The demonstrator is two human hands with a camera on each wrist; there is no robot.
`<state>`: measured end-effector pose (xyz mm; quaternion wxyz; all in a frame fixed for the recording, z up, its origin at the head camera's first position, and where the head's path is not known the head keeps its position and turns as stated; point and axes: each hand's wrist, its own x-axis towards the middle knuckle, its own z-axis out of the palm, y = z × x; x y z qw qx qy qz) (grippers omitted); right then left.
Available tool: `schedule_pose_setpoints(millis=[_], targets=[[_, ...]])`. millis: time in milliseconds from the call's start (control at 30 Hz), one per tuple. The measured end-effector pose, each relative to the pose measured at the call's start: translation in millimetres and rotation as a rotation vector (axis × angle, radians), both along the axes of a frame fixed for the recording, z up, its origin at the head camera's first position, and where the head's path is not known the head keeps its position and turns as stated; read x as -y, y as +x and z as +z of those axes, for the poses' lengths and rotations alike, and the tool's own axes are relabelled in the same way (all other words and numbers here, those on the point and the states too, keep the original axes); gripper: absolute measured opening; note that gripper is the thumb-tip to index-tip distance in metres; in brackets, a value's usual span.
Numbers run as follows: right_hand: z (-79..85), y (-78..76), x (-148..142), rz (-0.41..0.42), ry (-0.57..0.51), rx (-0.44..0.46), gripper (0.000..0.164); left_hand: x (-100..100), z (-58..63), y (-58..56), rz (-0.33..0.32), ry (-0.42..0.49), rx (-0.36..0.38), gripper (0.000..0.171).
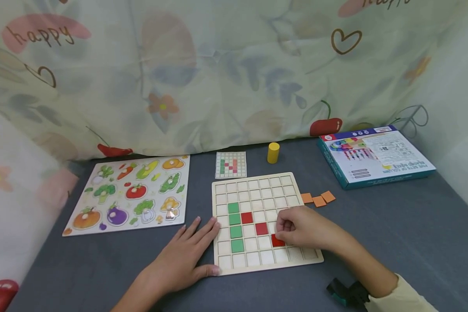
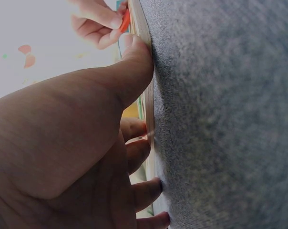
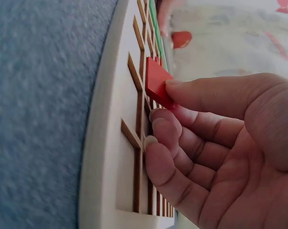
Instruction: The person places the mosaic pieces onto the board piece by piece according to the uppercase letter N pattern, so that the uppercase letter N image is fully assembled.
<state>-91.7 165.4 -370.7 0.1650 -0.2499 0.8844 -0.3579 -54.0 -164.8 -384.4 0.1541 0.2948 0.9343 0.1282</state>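
A wooden grid board point(image 1: 225, 262) lies on the dark cloth. Four green square tiles would make one column; I see several green tiles point(image 1: 235, 232) stacked in line in one column of cells, with two red tiles point(image 1: 261, 228) set diagonally beside them. My right hand point(image 1: 308, 227) pinches a third red tile point(image 3: 158, 83) between thumb and fingers, low over a cell toward the board's near right; the tile is tilted in the right wrist view. My left hand point(image 1: 183, 255) lies flat with straight, spread fingers, its fingertips and thumb against the board's left edge.
Behind the board lies a small pattern card point(image 1: 231, 165) and a yellow cylinder point(image 1: 273, 153). Orange tiles point(image 1: 319, 201) lie off the right edge. A vegetable puzzle board point(image 1: 126, 195) is at left, a flat box point(image 1: 378, 156) at back right. A black object point(image 1: 347, 292) sits near the right forearm.
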Motion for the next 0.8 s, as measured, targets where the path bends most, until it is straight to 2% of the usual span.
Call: schedule_pose_setpoints(millis=[200, 467, 633, 800], targets=[[-0.7, 2.6, 3, -0.005, 0.023, -0.017, 0.017, 0, 0.3, 0.4, -0.001, 0.009, -0.003, 0.091], [-1.0, 1.4, -1, -0.012, -0.011, -0.028, 0.013, 1, 0.2, 0.7, 0.001, 0.011, 0.001, 0.091], [4.3, -7.5, -19, -0.122, 0.046, -0.11, 0.004, 1, -0.7, 0.4, 0.005, 0.003, 0.003, 0.092], [2.7, -21.6, -46, -0.242, 0.11, -0.163, 0.023, 1, -1.3, 0.3, 0.006, 0.003, 0.003, 0.092]])
